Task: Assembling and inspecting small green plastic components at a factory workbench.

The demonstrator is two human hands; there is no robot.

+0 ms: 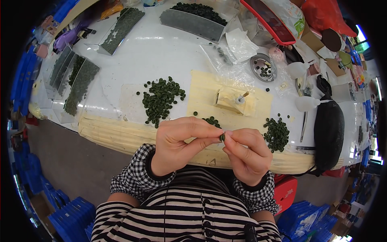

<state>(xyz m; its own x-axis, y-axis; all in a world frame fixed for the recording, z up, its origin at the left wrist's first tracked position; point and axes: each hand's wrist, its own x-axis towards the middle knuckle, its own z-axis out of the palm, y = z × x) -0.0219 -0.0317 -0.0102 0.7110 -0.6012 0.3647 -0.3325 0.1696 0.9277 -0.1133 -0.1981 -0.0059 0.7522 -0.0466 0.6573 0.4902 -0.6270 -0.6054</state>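
A person's left hand and right hand met near the centre, thumbs and fingertips of both clamped on one small dark green disc. From that disc, a large pile of discs lay at ten o'clock, a small heap, partly hidden, at eleven, a third pile at three, and a yellowish block towards one.

We looked steeply down from head height, close above the left hand and right hand. Our fisheye view reached past them across the table.
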